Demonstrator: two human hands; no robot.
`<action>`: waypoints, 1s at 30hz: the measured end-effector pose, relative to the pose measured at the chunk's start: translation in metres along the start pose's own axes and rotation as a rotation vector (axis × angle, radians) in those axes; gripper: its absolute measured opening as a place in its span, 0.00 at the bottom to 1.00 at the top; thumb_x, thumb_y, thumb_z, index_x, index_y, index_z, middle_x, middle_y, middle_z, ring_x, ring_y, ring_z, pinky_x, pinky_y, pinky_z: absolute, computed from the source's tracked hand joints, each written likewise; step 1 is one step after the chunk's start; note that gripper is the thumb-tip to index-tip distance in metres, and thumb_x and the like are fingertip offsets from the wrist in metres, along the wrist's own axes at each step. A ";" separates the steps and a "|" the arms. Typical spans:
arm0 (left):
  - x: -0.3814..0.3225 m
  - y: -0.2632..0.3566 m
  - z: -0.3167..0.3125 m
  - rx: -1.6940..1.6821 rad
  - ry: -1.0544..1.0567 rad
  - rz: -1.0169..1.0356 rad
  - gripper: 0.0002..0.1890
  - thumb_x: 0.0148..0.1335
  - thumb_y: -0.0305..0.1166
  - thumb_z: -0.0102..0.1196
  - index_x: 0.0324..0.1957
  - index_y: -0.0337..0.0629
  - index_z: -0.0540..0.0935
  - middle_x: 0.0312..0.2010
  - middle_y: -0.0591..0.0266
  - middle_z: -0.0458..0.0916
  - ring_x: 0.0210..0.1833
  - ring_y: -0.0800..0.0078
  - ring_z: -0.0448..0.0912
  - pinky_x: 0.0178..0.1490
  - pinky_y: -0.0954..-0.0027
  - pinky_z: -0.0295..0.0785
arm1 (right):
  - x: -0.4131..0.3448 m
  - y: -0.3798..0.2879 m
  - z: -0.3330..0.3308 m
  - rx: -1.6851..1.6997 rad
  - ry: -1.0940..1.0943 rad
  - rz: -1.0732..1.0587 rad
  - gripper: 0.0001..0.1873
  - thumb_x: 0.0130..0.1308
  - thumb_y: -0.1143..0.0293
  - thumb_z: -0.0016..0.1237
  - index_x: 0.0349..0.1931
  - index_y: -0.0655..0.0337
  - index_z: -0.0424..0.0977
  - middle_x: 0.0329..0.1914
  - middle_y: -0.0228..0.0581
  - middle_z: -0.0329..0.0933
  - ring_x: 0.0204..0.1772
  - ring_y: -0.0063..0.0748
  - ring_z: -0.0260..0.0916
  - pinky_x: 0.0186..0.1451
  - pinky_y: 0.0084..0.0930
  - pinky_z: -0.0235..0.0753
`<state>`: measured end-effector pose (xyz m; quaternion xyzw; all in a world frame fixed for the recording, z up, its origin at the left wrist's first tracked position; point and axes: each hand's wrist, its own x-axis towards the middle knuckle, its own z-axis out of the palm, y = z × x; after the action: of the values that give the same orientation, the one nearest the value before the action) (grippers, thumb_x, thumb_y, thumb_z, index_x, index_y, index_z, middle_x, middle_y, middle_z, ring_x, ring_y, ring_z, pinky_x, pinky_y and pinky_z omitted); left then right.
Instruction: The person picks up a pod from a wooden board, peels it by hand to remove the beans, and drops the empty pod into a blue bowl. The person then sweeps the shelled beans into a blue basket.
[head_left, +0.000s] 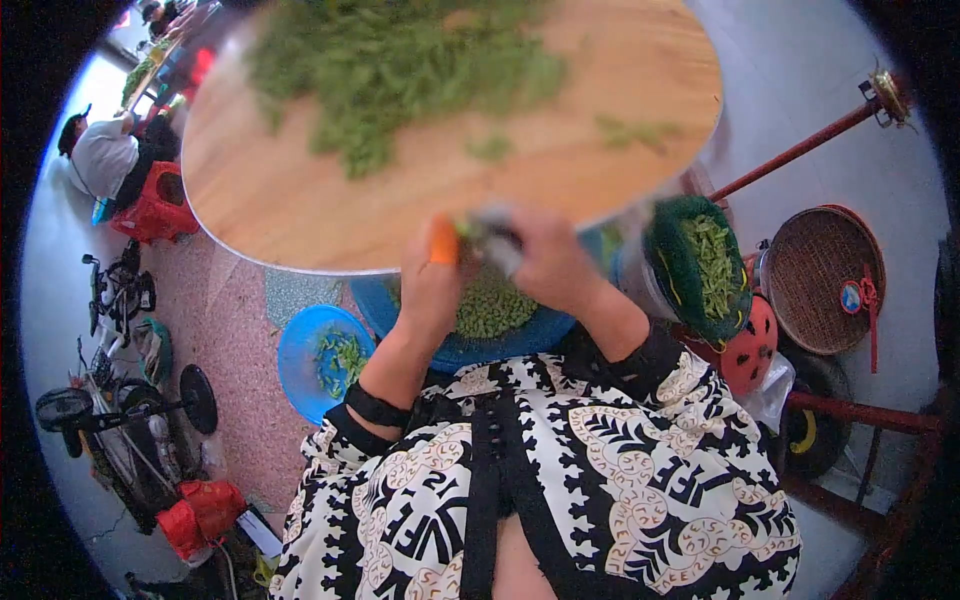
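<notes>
My left hand (431, 292) is raised at the near edge of the round wood-grain table (322, 232), with an orange cover (443, 240) on its thumb. At its fingertips is a small green pod (466, 227), blurred. My right hand (553, 259) grips a small dark and silver metal tool (501, 244), too blurred to name surely, close against the pod. Under both hands a blue basin (450, 356) on my lap side holds many small green beans or peas (495, 306). A heap of green pods (405, 75) covers the table's far part.
A blue bowl (289, 360) with green pods or hulls stands at the left. Rightward are a green mesh bag (664, 259) of pods, a round woven tray (817, 281) and red metal bars (795, 150). Bicycles (127, 412) and a seated person (109, 154) are further left.
</notes>
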<state>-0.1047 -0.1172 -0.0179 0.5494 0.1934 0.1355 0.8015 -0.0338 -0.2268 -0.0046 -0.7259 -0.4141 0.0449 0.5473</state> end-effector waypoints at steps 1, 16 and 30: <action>0.003 -0.003 -0.008 0.000 0.003 0.003 0.13 0.60 0.43 0.37 0.27 0.47 0.68 0.19 0.75 0.63 0.20 0.87 0.61 0.20 0.84 0.54 | 0.001 0.002 0.001 0.002 -0.002 -0.003 0.07 0.47 0.78 0.44 0.30 0.65 0.70 0.24 0.43 0.72 0.28 0.26 0.68 0.32 0.23 0.67; 0.011 0.023 -0.033 1.239 -0.189 0.657 0.07 0.49 0.24 0.44 0.33 0.37 0.69 0.20 0.47 0.71 0.25 0.50 0.71 0.26 0.62 0.65 | 0.007 -0.006 0.008 0.722 -0.152 0.463 0.02 0.54 0.75 0.41 0.27 0.63 0.68 0.21 0.28 0.68 0.22 0.15 0.61 0.25 0.12 0.62; 0.007 -0.001 -0.026 0.354 -0.178 0.219 0.10 0.60 0.36 0.38 0.27 0.43 0.68 0.17 0.73 0.64 0.19 0.84 0.61 0.21 0.82 0.55 | 0.007 0.006 0.010 0.573 -0.094 0.209 0.05 0.52 0.76 0.44 0.30 0.66 0.69 0.24 0.30 0.70 0.28 0.18 0.65 0.31 0.16 0.66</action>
<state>-0.1102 -0.0933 -0.0285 0.7089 0.0819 0.1369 0.6871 -0.0312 -0.2155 -0.0106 -0.5777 -0.3327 0.2494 0.7024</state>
